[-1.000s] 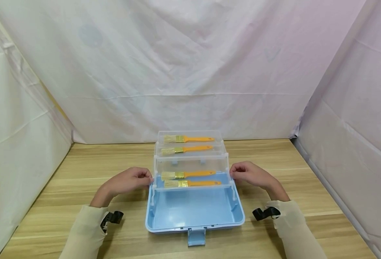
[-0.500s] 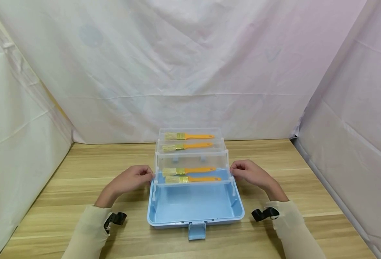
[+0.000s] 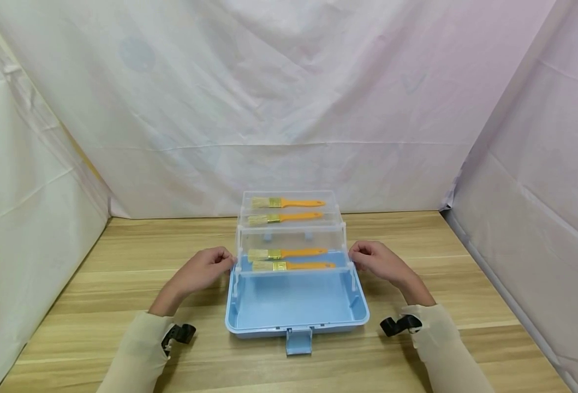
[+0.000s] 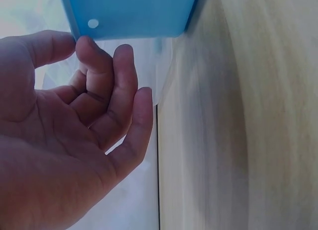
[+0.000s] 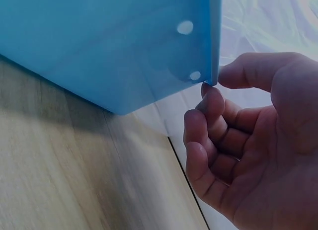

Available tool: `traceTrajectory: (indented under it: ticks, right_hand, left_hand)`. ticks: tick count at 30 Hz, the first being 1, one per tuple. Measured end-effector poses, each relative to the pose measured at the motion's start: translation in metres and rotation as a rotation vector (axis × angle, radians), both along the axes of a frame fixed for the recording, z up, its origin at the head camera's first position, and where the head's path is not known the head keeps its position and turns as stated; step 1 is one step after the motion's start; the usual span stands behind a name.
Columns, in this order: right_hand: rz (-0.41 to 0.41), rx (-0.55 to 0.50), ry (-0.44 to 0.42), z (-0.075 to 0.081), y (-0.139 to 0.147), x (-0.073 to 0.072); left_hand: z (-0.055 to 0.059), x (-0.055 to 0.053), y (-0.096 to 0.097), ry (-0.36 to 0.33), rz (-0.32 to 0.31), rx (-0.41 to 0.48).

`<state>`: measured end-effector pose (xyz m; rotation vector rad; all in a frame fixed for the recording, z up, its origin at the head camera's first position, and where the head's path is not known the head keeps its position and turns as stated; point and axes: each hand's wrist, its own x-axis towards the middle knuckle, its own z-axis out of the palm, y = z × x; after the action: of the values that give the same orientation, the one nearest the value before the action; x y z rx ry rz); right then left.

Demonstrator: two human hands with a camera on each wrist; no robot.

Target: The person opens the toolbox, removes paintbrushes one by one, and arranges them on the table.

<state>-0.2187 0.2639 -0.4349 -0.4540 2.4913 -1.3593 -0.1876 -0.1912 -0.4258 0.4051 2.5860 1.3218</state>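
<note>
One left hand [image 3: 205,270], fingers half curled, pinching blue box [image 3: 293,300] at rear left corner, right hand [image 3: 381,264] likewise at rear right, box near table's [image 3: 121,273] far edge, four brushes [image 3: 302,203] in clear trays [image 3: 293,272]

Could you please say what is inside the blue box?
Inside the blue box, the front floor looks bare; brushes in a clear tray partly hide the rear, leaving that uncertain.
</note>
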Motion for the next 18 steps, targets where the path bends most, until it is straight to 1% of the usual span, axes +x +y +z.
traceTrajectory:
  ticks: [11, 18]
  right_hand:
    - [-0.053, -0.026, 0.039, -0.0042, -0.001, -0.0033]
    - [-0.105, -0.053, 0.016, -0.0044, -0.0061, -0.0026]
  left_hand:
    - [-0.0035, -0.0032, 0.0041, 0.029, 0.048, -0.004]
    - [-0.0072, -0.0041, 0.0058, 0.049, 0.095, -0.002]
